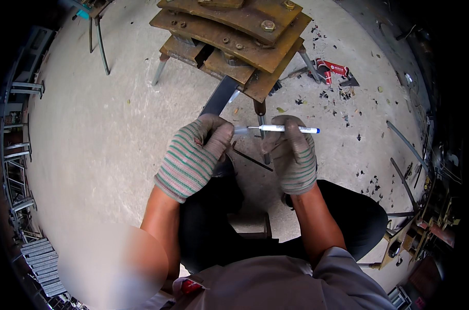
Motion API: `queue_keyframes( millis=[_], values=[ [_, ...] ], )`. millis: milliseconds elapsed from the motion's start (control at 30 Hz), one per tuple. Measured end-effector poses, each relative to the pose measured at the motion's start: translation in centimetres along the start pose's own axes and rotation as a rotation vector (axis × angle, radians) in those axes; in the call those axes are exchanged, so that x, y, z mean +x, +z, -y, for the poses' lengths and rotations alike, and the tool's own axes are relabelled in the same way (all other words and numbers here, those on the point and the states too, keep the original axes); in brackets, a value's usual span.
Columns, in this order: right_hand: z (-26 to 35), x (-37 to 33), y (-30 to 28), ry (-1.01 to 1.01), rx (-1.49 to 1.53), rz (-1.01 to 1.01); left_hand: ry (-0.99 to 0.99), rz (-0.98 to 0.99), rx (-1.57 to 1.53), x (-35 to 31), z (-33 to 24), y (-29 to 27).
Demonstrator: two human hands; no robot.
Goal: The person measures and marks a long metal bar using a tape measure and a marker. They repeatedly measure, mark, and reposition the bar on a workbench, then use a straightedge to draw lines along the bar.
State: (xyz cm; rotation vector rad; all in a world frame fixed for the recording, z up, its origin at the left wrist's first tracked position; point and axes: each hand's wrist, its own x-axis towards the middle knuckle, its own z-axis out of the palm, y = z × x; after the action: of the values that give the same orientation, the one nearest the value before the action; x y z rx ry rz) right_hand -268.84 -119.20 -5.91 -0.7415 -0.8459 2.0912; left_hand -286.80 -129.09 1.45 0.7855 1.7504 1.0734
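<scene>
My right hand (295, 155), in a grey knitted work glove, pinches a white marker pen (291, 128) with a blue end. The pen lies nearly level, its thin tip pointing left toward my other hand. My left hand (195, 155), in a green-striped glove, is closed with thumb and fingertips pressed together. At its fingertips shows a pale, see-through sliver (240, 131), too blurred to name. Just beyond the left hand, a dark flat metal bar (220, 96) slants down from a rusty stacked-plate metal fixture (234, 39).
The fixture stands on metal legs (161, 70) over a concrete floor (105, 134). A red box (333, 68) and black scraps lie at the far right. Metal rods (407, 144) are along the right side. Stacked metal pieces (42, 266) and frames line the left.
</scene>
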Motion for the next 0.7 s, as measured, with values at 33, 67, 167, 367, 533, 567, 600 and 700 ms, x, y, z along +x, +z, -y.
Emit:
queue_keyframes(
  millis=[33, 67, 167, 367, 533, 567, 600, 700],
  values=[
    [-0.3, 0.5, -0.2, -0.035, 0.004, -0.004, 0.003, -0.027, 0.009, 0.1, 0.3, -0.2],
    [-0.6, 1.0, -0.3, -0.071, 0.008, -0.009, 0.006, -0.052, 0.018, 0.2, 0.6, -0.4],
    [-0.9, 1.9, -0.5, -0.165, -0.068, -0.022, 0.0, -0.114, 0.09, 0.7, 1.0, -1.5],
    [0.1, 2.6, -0.2, -0.305, -0.31, -0.032, 0.1, -0.226, 0.184, 1.2, 2.2, -2.3],
    [1.2, 2.4, 1.4, -0.36, -0.406, -0.077, 0.12, -0.178, 0.286, 0.6, 1.9, -2.0],
    [1.8, 2.4, 1.7, -0.389, -0.445, -0.084, 0.111, -0.169, 0.311, 0.6, 1.8, -2.1],
    [2.4, 2.4, 2.0, -0.417, -0.483, -0.092, 0.103, -0.161, 0.338, 0.5, 1.7, -2.1],
    [7.1, 2.3, 3.7, -0.575, -0.726, -0.084, 0.136, -0.152, 0.389, 0.6, 1.7, -2.0]
  ],
)
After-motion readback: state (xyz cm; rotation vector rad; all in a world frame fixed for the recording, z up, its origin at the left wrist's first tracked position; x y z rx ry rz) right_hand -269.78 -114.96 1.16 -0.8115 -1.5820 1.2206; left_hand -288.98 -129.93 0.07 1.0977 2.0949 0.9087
